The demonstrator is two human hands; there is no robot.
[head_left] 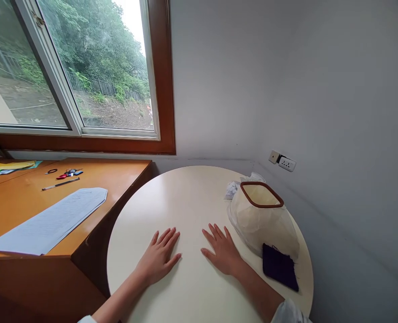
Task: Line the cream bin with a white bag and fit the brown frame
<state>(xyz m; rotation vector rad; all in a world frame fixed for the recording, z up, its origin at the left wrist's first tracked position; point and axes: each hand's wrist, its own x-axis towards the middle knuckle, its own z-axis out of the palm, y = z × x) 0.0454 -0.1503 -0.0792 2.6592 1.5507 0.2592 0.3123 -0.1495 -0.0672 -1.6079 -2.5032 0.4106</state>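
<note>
Both my hands lie palm down on a round white table (185,202), fingers stretched out and holding nothing. My left hand (160,258) rests left of the middle, thumb apart from the other fingers. My right hand (222,250) lies a little to the right, its fingers spread. Closest to the right hand is a sheer whitish fabric (261,229), bunched up, with a brown rounded-square frame (262,207) on top of it. A dark purple folded cloth (279,268) lies against the fabric's near side, right of my right forearm.
Crumpled white material (231,190) sits behind the fabric. An orange-brown desk (118,172) at the left carries papers (58,220), a pen (60,184) and a small red and blue cluster (70,173). A wall socket (287,163) is at the right, a window (108,67) behind the desk.
</note>
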